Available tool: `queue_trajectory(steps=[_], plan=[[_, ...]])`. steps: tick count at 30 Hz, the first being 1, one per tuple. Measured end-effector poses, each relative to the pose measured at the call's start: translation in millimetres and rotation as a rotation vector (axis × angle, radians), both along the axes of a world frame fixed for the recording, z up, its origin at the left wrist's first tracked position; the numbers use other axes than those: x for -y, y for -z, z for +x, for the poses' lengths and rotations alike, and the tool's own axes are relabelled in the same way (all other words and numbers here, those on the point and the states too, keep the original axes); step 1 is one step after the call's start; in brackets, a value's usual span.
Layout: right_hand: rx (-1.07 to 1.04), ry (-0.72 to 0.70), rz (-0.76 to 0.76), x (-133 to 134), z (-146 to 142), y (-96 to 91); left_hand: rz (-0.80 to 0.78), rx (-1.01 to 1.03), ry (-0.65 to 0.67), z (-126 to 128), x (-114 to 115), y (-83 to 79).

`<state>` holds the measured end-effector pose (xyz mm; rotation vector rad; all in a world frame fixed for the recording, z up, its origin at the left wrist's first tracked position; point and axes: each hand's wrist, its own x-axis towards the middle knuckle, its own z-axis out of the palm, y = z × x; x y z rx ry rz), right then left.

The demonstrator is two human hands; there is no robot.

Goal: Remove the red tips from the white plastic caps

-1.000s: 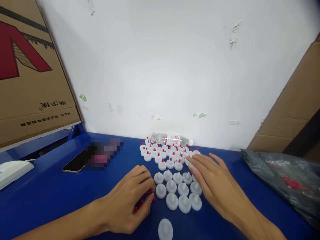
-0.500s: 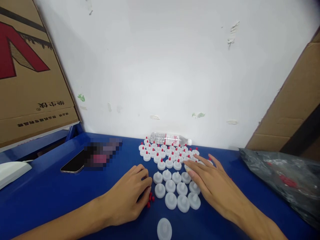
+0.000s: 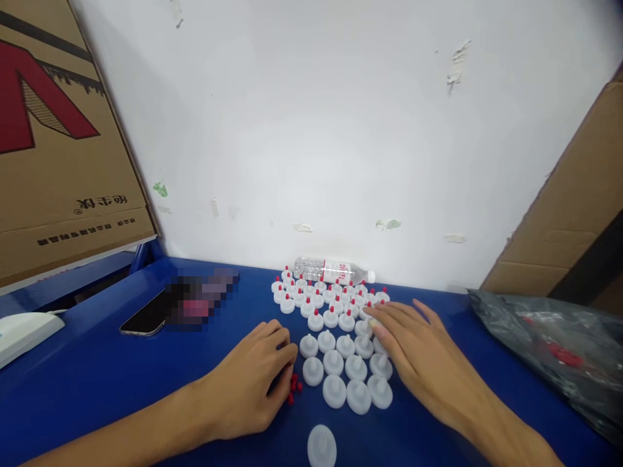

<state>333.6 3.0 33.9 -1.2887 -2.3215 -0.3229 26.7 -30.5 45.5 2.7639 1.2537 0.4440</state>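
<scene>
My left hand [image 3: 248,383] rests on the blue table [image 3: 97,376], its fingers curled over a few small red tips [image 3: 294,385]; whether it grips any is hidden. My right hand [image 3: 418,353] lies flat with fingers stretched out, touching the right side of a cluster of white caps [image 3: 341,370] that stand in rows without tips. Behind them stand several white caps with red tips [image 3: 316,301] fitted. One lone white cap [image 3: 322,446] sits near the front edge.
A clear plastic water bottle [image 3: 333,269] lies on its side against the white wall. A dark phone [image 3: 146,318] lies at the left, a white object [image 3: 26,327] beyond it. A grey plastic bag [image 3: 549,344] is at the right. Cardboard boxes [image 3: 63,143] stand on both sides.
My left hand has drawn its fingers tighter over the red tips. My right hand has shifted slightly against the caps. Nothing else has moved.
</scene>
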Motion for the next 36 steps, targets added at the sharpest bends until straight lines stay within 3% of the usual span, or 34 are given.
queue_trajectory(steps=[4,11,18,21,28,32,36], plan=[[0.005,0.077,0.098,-3.5,4.8,3.2,-0.014,0.002,0.001,1.3,1.1,-1.1],[0.013,0.053,-0.121,-6.4,6.0,10.3,-0.029,0.019,-0.014,-1.7,-4.0,-3.0],[-0.232,0.010,0.099,2.1,-0.4,-14.1,0.048,0.225,0.004,-6.5,-2.1,-10.0],[-0.232,-0.069,0.185,13.1,-14.4,-20.9,0.050,0.255,0.046,-4.3,1.7,-11.2],[-0.063,-0.472,0.329,35.3,-59.3,-10.6,0.097,0.239,0.172,-1.4,5.8,-6.1],[0.004,-0.513,0.407,44.2,-73.9,-2.8,0.162,0.242,0.243,0.0,6.1,-5.1],[-0.022,-0.538,0.451,47.1,-78.4,-1.7,0.092,0.172,0.308,2.3,8.9,-10.4]])
